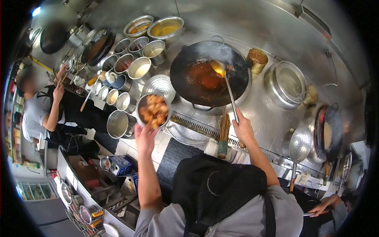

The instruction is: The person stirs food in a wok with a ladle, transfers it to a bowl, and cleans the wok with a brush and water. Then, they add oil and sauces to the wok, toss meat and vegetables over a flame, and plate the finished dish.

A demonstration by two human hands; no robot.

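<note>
Steel cooking table [272,106] ran under everything. My left hand [144,136] closed its grip on a bowl [153,110] of fried brown pieces, held at 8 o'clock of the wok [209,75]; pieces not yet tipped in. My right hand [242,128] gripped the ladle [227,85], scoop over red-brown sauce already in the wok. Seasoning pots [139,67] stood at 10 o'clock.
</note>
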